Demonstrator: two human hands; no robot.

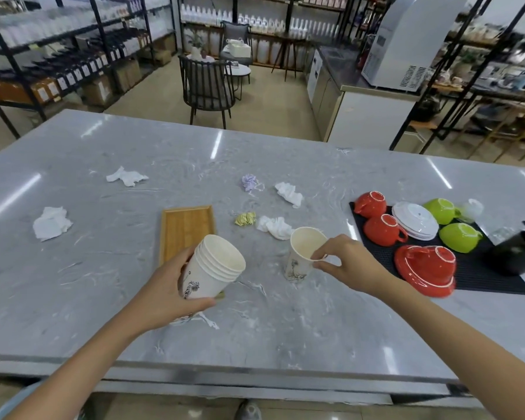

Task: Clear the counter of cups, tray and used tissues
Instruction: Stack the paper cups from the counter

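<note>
Cups were nearly gathered: the left hand point(164, 292) held a nested stack of paper cups point(212, 268) tilted over the near end of the wooden tray point(185, 228), its grip wrapped round the stack's lower wall. The right hand point(346, 262) pinched the near rim of a single paper cup point(303, 253) standing on the tabletop point(103, 283) just right of the stack — thumb and fingers closed on the edge. To do this well, the cup probably wanted lifting straight up, then aligning mouth-up above the stack's opening and sliding in squarely — a rim pinch could buckle thin paper. Crumpled tissues point(275, 227) lay scattered beyond, untouched.
</note>
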